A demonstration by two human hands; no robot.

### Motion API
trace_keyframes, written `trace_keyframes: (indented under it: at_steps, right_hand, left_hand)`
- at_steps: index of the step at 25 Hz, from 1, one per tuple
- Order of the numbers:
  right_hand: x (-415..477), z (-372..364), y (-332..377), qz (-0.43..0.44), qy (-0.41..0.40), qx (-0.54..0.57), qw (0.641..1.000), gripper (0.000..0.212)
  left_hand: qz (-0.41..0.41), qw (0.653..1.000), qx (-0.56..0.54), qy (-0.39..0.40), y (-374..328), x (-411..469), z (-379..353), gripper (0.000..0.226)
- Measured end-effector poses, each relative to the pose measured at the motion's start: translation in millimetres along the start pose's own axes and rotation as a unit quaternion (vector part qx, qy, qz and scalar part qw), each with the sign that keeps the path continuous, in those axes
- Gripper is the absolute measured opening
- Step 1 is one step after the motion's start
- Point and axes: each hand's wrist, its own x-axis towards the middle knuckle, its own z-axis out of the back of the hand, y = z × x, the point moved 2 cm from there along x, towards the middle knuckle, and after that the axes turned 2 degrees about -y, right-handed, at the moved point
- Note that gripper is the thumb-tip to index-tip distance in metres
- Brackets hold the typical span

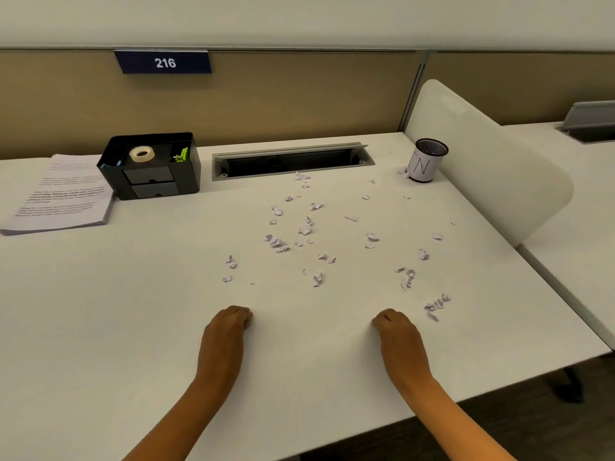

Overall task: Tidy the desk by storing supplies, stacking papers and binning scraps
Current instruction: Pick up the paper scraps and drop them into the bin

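Head view: both hands are down on the table (133,294), well apart. The left hand (229,322) is curled into a loose fist, and the right hand (396,327) likewise, with nothing showing in either. The black organizer (151,168) sits at the far left against the partition. A tape roll (142,154) lies in its top tray, with something green (181,154) in the compartment to the roll's right. The stack of papers (60,194) lies just left of the organizer, touching it. The paper scraps (304,230) are scattered to its right and nearer the hands. Well to the organizer's right stands a mesh cup (427,161), upright and marked N, with a few scraps at its base.
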Motion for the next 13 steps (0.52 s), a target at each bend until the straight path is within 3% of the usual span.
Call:
trace_keyframes:
  at_steps: [6,11,13]
  right_hand:
    - [11,16,-14,-0.135,-0.026,0.194,0.971,0.017]
    - [32,35,-50,-0.331,-0.039,0.399,0.854,0.013]
    - [42,41,-69,-0.356,-0.052,0.417,0.835,0.012]
  left_hand:
    - [-0.015,0.999,0.026,-0.041,-13,9,2,0.012]
    - [-0.048,0.996,-0.028,-0.069,-59,21,-5,0.017]
    - [-0.042,0.994,-0.064,-0.073,-85,32,-13,0.018]
